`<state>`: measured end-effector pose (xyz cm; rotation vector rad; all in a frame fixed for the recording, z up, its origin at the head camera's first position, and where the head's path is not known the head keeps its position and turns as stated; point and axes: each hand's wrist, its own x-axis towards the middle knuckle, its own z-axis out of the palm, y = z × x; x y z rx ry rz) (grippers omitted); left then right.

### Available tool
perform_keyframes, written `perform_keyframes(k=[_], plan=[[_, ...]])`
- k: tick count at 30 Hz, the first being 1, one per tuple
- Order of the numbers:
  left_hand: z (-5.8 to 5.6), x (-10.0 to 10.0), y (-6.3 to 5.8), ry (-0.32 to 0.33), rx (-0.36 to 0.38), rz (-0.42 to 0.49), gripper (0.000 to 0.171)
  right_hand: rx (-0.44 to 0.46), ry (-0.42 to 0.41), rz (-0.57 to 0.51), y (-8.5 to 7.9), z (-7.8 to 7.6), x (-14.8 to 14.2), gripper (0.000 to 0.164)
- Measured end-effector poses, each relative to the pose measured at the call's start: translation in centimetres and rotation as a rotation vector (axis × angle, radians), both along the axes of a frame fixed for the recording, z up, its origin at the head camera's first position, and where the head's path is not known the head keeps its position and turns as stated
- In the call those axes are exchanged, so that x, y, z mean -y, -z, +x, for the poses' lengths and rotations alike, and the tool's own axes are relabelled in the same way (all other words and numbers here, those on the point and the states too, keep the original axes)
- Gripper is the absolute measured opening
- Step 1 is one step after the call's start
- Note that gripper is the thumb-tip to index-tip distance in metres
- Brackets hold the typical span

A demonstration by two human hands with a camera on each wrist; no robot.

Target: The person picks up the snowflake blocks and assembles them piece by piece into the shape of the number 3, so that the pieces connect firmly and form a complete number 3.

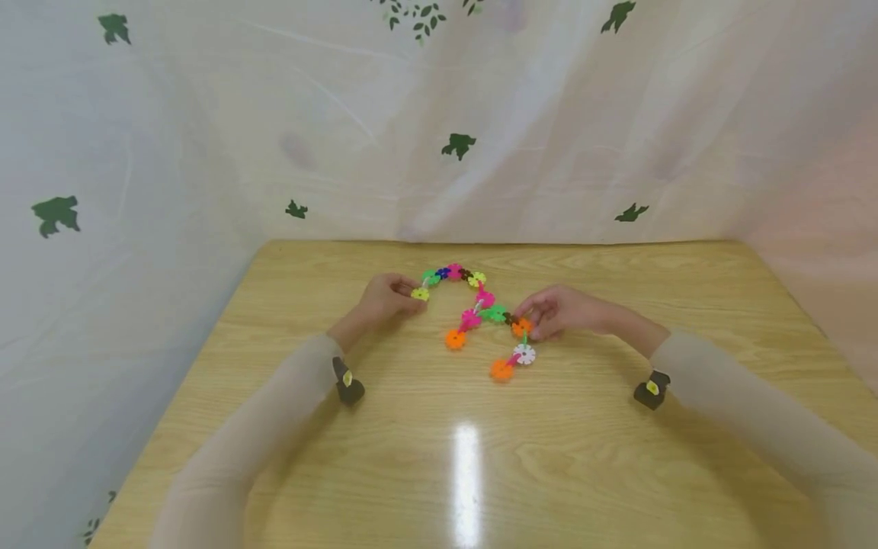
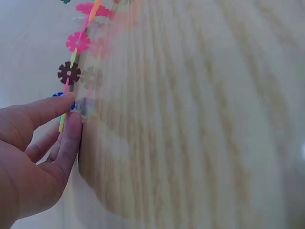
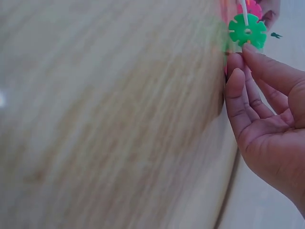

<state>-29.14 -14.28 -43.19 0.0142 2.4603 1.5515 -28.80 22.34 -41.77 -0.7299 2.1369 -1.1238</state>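
Note:
A chain of interlocking plastic snowflake discs in several colours lies across the wooden table. At its far-left end my left hand (image 1: 387,297) pinches a yellow disc (image 1: 420,294) between thumb and fingers. The left wrist view has a dark brown disc (image 2: 69,73) and a pink disc (image 2: 78,42) beyond that grip. My right hand (image 1: 565,309) pinches the chain by an orange disc (image 1: 523,328), thumb against fingertips. Just beyond those fingertips stands a green disc (image 3: 248,31). A white disc (image 1: 524,354) and another orange disc (image 1: 501,370) trail toward me from the right hand.
A side branch of the chain ends in an orange disc (image 1: 456,339) between the hands. Behind the wooden table (image 1: 411,473) hangs a pale curtain (image 1: 357,152) with green leaf and bird shapes. Each sleeved wrist carries a dark strapped device.

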Motion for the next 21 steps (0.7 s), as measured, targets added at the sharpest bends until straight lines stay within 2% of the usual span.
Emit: perform_keyframes(k=[8, 16, 21], plan=[[-1.7, -0.5, 0.0, 0.082, -0.023, -0.065, 0.046, -0.053, 0.003, -0.028, 0.4, 1.6, 0.1, 0.036], [-3.6, -1.0, 0.0, 0.154, -0.038, -0.069, 0.047, -0.097, 0.053, -0.026, 0.7, 3.1, 1.0, 0.034], [-4.7, -1.5, 0.3, 0.161, -0.023, -0.045, 0.047, -0.142, 0.070, -0.055, 1.0, 3.7, 1.2, 0.032]])
